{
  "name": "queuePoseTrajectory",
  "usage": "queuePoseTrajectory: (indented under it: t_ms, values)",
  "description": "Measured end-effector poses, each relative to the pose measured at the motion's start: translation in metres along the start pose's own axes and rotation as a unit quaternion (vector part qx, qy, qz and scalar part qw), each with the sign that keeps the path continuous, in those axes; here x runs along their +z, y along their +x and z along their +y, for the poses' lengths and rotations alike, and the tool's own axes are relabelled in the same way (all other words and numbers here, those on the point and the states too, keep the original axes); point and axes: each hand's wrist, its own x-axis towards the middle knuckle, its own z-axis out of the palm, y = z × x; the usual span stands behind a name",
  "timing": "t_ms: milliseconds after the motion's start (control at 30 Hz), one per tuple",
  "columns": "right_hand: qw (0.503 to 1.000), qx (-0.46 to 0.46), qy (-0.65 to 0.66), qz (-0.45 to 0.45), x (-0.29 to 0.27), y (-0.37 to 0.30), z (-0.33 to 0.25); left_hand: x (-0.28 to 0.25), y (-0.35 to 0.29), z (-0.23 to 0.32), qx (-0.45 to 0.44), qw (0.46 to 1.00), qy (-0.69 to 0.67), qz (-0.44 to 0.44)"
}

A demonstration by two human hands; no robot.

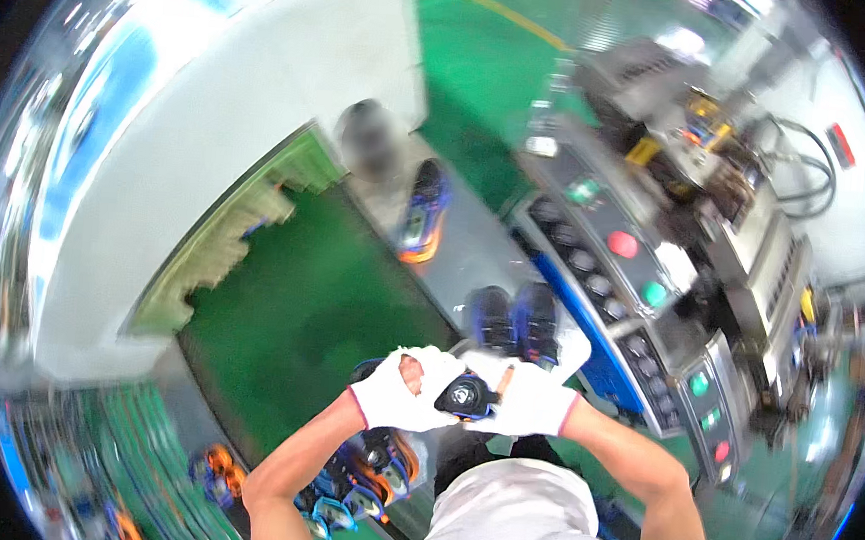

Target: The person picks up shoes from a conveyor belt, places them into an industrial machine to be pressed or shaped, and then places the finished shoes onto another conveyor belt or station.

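Both my hands wear white gloves and meet in front of my chest. My left hand [402, 390] and my right hand [536, 402] hold a small black and blue moulded part [466, 397] between them. Just beyond my hands, two dark blue and black parts [512, 321] lie side by side on a white sheet on the grey metal table [474, 248].
Another blue and orange part [424, 214] lies farther along the table. A machine control panel [618, 268] with red and green buttons runs along the right. Several blue and orange parts [363, 481] sit in a pile below my left forearm. The floor [289, 310] is green.
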Motion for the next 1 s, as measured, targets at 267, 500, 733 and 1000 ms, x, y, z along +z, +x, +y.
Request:
queuePoseTrajectory:
  t_ms: [267, 500, 733, 1000]
  values:
    - [0.882, 0.068, 0.408, 0.226, -0.037, -0.140, 0.062, -0.059, 0.134, 0.143, 0.162, 0.964, 0.144, 0.153]
    - [0.575, -0.019, 0.745, 0.337, -0.028, -0.282, 0.114, -0.035, 0.191, 0.113, 0.017, 0.925, 0.028, 0.378]
    - [0.462, -0.117, 0.713, 0.515, 0.011, -0.360, 0.165, 0.098, 0.170, 0.006, -0.311, 0.899, -0.108, 0.289]
    - [0.495, -0.041, 0.572, 0.653, 0.031, -0.372, 0.171, 0.236, 0.053, 0.012, -0.504, 0.811, -0.159, 0.252]
